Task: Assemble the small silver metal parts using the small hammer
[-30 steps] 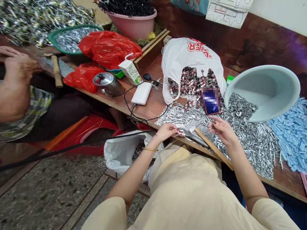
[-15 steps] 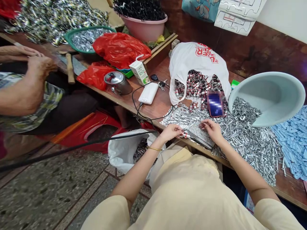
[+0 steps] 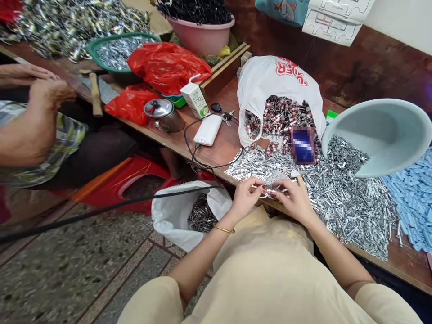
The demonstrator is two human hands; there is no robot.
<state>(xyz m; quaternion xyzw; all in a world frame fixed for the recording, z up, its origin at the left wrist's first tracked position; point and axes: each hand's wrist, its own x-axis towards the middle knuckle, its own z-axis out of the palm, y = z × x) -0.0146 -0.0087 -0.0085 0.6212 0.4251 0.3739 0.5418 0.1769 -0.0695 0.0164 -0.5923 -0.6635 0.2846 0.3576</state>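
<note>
At the table's front edge, a small red and silver metal piece [image 3: 269,190] is pinched between my two hands. My left hand [image 3: 248,195] grips its left end, near a ring. On its right end are the fingers of my right hand [image 3: 293,197]. Just beyond my right hand, a tool with a wooden handle [image 3: 300,181] lies on a spread of silver metal parts [image 3: 351,202]. Behind them, a white plastic bag [image 3: 286,74] lies open with many red and silver pieces [image 3: 278,117] inside, and a phone [image 3: 303,146] rests against them.
To the right are a tilted grey basin [image 3: 398,135] and light blue pieces [image 3: 410,202]. On the left stand a metal cup [image 3: 168,118], drink carton [image 3: 195,100] and white power bank [image 3: 208,130] with a cable. A white sack [image 3: 168,220] hangs below; another person's hands [image 3: 50,90] are far left.
My right hand has moved left to meet my left hand at the red and silver piece. The long dark metal tool at the table edge is now hidden; a wooden handle shows behind my right hand.
</note>
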